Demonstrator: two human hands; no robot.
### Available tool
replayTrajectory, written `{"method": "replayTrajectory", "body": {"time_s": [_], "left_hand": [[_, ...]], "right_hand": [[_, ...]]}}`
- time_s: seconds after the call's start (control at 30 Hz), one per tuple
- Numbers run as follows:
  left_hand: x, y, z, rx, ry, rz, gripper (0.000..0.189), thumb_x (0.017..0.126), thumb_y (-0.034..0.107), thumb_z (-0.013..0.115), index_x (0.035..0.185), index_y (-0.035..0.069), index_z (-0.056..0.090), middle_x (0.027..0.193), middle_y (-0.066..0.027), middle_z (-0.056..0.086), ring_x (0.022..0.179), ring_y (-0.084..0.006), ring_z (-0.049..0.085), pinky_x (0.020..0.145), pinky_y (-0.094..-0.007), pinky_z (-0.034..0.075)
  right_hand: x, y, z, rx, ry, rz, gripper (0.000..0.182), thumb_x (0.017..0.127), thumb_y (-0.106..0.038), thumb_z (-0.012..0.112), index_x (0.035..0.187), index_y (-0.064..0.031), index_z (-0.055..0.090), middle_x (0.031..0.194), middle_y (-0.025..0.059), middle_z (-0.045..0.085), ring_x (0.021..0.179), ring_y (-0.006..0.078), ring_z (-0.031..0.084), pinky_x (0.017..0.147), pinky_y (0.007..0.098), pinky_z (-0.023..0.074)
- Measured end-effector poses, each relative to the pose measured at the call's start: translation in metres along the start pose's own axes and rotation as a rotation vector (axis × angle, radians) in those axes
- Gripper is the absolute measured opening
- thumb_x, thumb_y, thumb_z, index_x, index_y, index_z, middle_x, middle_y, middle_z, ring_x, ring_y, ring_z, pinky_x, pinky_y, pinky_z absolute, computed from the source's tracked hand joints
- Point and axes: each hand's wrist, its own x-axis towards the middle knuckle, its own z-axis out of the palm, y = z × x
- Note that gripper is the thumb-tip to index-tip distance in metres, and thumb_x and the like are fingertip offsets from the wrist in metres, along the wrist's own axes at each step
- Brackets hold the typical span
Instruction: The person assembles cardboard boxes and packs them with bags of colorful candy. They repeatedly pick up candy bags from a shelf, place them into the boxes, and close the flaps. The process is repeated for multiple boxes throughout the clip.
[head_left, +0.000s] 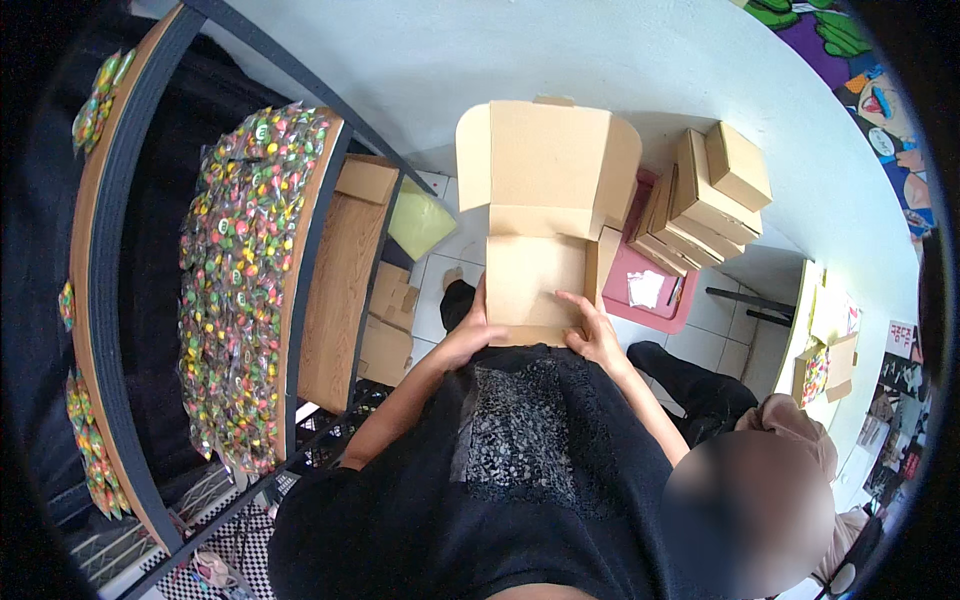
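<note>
An unlidded cardboard box (534, 274) is held level against the front of my black shirt, its bottom bare. Its lid (541, 161) stands raised at the far side, with rounded side flaps spread out. My left hand (474, 328) grips the near left corner, thumb along the front wall. At the near right corner my right hand (594, 330) holds the box, thumb at the front wall and index finger reaching over the inside. The fingers under the box are hidden.
Left, a shelf carries many bags of colourful candy (240, 285); a wooden lower shelf (337, 292) lies beside it. Closed cardboard boxes (712, 202) stack on a pink table (660, 319) with white slips (645, 289). A person (795, 427) sits right, near a candy-filled box (814, 375).
</note>
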Motion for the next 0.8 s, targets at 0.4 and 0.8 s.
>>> {"method": "replayTrajectory", "body": {"time_s": [0.4, 0.8], "left_hand": [[-0.011, -0.029, -0.001, -0.104, 0.268, 0.246, 0.100, 0.071, -0.010, 0.048, 0.150, 0.017, -0.006, 0.154, -0.0113, 0.006, 0.140, -0.0232, 0.019, 0.111, -0.0355, 0.025], [-0.054, -0.027, -0.058, -0.660, 0.431, 0.106, 0.096, 0.073, -0.016, 0.038, 0.149, 0.032, 0.004, 0.150, -0.0058, 0.023, 0.127, -0.0316, 0.043, 0.088, -0.0539, 0.050]], "right_hand": [[0.045, -0.024, 0.015, -0.056, -0.020, -0.145, 0.099, 0.066, 0.008, 0.053, 0.148, -0.0084, 0.001, 0.150, 0.0265, 0.008, 0.142, 0.0388, 0.006, 0.115, 0.0428, 0.0170], [0.113, -0.064, 0.044, 0.307, -0.198, -0.261, 0.092, 0.081, -0.008, 0.066, 0.150, -0.0130, 0.004, 0.154, 0.0165, 0.008, 0.142, 0.0334, 0.011, 0.112, 0.0455, 0.0224]]}}
